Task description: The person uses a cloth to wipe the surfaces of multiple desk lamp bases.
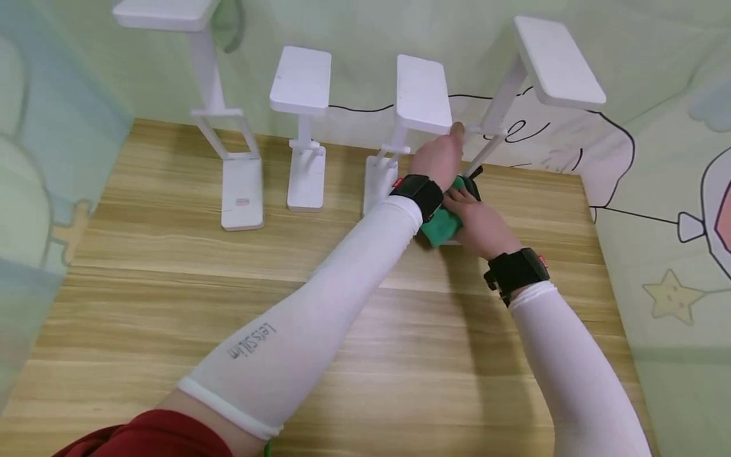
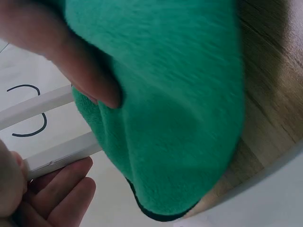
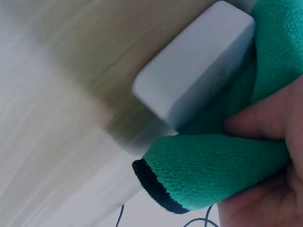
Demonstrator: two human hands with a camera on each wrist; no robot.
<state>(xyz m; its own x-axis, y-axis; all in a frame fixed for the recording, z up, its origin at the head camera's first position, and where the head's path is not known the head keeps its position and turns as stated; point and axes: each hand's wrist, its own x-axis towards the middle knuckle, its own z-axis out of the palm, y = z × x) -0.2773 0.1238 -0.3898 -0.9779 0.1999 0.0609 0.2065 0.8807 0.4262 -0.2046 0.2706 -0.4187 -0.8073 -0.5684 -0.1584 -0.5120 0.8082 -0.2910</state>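
Observation:
A white phone stand at the right end of a row leans up from its base, which is partly hidden by a green cloth and the hands. With fingers curled round a strut of this stand, my left hand sits behind the cloth; the left wrist view has those fingers at lower left. My right hand pinches the folded cloth, which has a dark edge. In the right wrist view the cloth lies against the white base of the stand.
Three more white phone stands, including a left one and two shorter middle ones, stand along the back of the wooden table. A printed curtain surrounds the table at the back and sides.

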